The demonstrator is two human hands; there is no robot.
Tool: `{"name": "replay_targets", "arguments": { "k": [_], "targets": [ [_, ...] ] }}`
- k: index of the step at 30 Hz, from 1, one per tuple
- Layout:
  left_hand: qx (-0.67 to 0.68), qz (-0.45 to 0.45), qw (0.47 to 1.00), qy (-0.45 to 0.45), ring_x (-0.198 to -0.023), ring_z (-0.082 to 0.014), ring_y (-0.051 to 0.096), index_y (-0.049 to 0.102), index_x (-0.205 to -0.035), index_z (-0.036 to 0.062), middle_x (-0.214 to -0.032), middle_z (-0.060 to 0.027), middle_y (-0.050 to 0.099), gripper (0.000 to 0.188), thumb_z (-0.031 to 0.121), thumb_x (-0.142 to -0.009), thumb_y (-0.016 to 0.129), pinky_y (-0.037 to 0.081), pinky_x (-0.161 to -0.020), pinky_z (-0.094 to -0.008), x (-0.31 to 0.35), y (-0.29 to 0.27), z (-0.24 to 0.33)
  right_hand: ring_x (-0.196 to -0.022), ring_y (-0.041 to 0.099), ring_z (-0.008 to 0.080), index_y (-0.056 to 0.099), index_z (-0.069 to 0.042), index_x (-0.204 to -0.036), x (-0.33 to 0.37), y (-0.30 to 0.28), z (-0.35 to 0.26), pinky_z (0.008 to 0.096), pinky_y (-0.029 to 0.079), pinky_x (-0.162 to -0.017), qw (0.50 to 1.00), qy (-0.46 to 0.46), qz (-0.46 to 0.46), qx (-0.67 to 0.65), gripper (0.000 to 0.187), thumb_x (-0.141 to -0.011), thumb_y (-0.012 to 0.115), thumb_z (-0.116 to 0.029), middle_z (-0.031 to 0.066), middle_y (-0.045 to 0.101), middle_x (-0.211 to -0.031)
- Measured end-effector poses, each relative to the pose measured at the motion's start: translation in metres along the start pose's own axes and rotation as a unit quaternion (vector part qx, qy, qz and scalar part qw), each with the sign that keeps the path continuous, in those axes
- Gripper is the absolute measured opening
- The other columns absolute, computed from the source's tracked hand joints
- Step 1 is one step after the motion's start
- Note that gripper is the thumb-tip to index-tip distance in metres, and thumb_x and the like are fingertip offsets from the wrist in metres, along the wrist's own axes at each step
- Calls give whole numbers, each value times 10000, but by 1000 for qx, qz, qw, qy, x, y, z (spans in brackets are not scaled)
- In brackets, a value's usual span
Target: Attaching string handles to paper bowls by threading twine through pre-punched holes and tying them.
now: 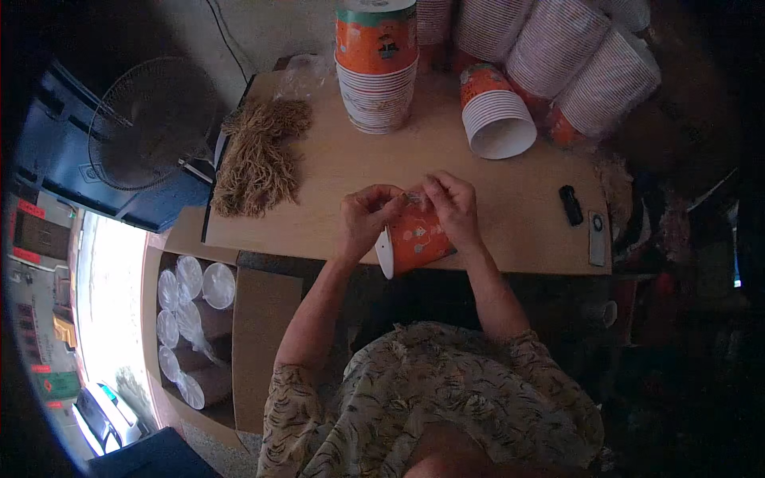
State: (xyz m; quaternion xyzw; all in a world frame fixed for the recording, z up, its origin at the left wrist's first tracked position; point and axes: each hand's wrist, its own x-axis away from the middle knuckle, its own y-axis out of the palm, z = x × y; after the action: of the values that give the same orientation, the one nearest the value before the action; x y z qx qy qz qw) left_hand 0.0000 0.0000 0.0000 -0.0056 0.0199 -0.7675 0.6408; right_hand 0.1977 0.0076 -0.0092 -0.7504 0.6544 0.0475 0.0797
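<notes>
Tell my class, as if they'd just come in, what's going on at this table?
A person has both hands, left and right, at an orange printed paper bucket by the near edge of the table. The fingertips are close together; what is between them is too small to tell. Beyond stands a nested stack of buckets, with another nested stack lying to its right. A bundle of tan strings lies at the left.

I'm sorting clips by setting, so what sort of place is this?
Probably a small workshop: a stack of orange-and-white tubs stands on the table, plastic-wrapped stacks lie at far right, and an open cardboard box holds wrapped, round-ended bundles.
</notes>
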Motion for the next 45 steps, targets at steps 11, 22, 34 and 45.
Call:
{"name": "replay_targets", "arguments": {
  "k": [11, 22, 34, 45],
  "targets": [
    [-33, -33, 999, 1, -772, -52, 599, 709, -1057, -7, -845, 6, 684, 175, 144, -979, 668, 515, -689, -231, 0, 1, 7, -758, 618, 85, 662, 19, -1030, 3, -1, -25, 269, 511, -661, 994, 52, -49, 87, 168, -982, 636, -139, 67, 706, -878],
    [6, -43, 999, 30, -798, -72, 631, 718, -1062, -11, -872, -30, 711, 160, 113, -971, 676, 544, -704, -241, -1, 0, -10, -751, 620, 92, 616, 23, -986, 7, -2, -22, 267, 511, -660, 996, 26, -64, 50, 153, -974, 641, -127, 67, 693, -850],
    [17, -61, 997, -35, -790, -83, 638, 721, -1074, -3, -897, -27, 719, 161, 94, -948, 697, 552, -723, -249, 1, 3, -2, -673, 570, 73, 585, -11, -986, 10, -2, -17, 234, 479, -607, 998, -3, -54, 15, 115, -1003, 600, -124, 18, 621, -802],
    [59, -40, 997, -16, -819, -104, 662, 694, -1022, -10, -904, -44, 714, 105, 55, -941, 688, 564, -750, -263, -2, 12, -2, -659, 554, 68, 605, -3, -1018, 10, -4, -20, 240, 472, -600, 995, 38, -60, 76, 93, -1003, 584, -93, 21, 617, -769]
  ]
}}
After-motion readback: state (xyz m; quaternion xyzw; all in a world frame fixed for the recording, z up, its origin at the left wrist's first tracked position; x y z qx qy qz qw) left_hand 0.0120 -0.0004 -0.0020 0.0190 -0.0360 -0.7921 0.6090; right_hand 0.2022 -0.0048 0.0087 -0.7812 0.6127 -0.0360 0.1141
